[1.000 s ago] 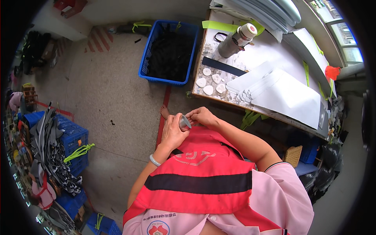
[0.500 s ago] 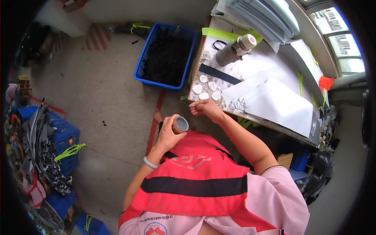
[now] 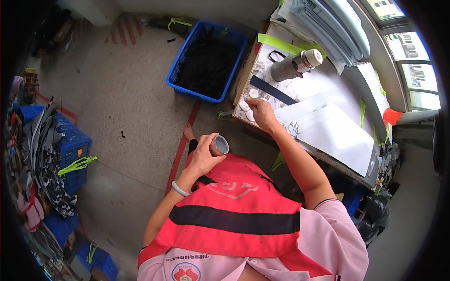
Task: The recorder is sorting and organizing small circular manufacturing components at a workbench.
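Blue crate (image 3: pixel 180 70), steel flask (image 3: pixel 293 66)

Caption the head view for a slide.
Left hand holds a small grey open-topped cylinder over the lap while the right hand reaches white round discs on the paper-covered table.

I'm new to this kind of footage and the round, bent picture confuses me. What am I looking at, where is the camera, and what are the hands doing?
The camera sits on a person's head and looks down through a fisheye lens, so straight edges bend. The red vest below is the wearer's own. No machine here: only two bare hands. The left hand holds a small grey cup near the lap. The right hand reaches to the table and touches white discs at its edge. Also on the table: a flask, a dark strip and white sheets. A blue crate of dark material stands on the floor.
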{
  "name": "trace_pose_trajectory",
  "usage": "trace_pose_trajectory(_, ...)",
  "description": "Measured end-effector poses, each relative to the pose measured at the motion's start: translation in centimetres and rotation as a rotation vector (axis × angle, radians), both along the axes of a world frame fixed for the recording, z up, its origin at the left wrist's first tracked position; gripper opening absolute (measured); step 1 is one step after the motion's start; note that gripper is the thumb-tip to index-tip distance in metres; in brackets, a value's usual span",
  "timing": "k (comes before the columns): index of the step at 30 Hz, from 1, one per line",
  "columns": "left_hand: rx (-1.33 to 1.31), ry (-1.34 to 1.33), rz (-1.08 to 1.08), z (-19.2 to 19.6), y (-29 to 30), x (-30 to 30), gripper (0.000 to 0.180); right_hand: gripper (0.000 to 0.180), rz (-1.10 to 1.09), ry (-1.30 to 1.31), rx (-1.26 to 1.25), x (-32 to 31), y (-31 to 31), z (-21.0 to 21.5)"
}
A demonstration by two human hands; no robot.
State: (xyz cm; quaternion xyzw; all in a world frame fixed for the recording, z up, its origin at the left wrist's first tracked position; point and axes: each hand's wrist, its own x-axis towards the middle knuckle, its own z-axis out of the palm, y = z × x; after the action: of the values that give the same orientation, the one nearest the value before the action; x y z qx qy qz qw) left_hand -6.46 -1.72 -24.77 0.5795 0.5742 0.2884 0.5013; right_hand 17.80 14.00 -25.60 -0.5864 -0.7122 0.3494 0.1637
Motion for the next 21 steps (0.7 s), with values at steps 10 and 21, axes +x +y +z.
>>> trace_pose_trajectory(10, 0.023, 0.007, -0.009, 0.0, -0.5, -0.1, 0.077, 0.032, 0.018, 0.018, -0.014, -0.8, 0.7, 0.0)
trace_pose_trajectory(21, 0.006, 0.016, -0.019, 0.0, -0.7, -0.3, 0.078, 0.038, 0.081, -0.041, 0.008, -0.5, 1.3, -0.4)
